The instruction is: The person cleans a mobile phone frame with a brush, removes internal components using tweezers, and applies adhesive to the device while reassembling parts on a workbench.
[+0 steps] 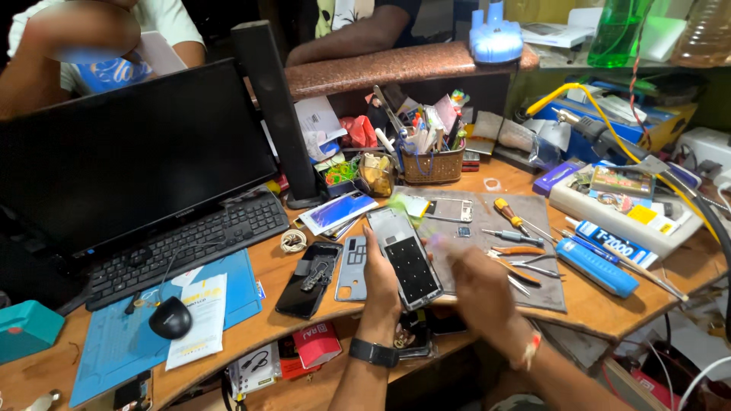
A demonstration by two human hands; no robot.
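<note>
Wooden bench [609, 304] carrying a dark monitor [129, 152] and black keyboard [190, 243], both well to the left of the fingers, and a grey work mat [533, 228] with screwdrivers [512, 224] just beyond them. Left hand [381, 281], its fingers curled around an opened phone [406, 259] held tilted above the bench's near edge, with a second phone back [352, 268] lying just left of the fingers. Right hand [480, 285], blurred just right of the phone; whether its fingers are spread or pinching cannot be told.

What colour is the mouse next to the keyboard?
Black. The mouse shows best in the head view, lying on a blue mat.
</note>
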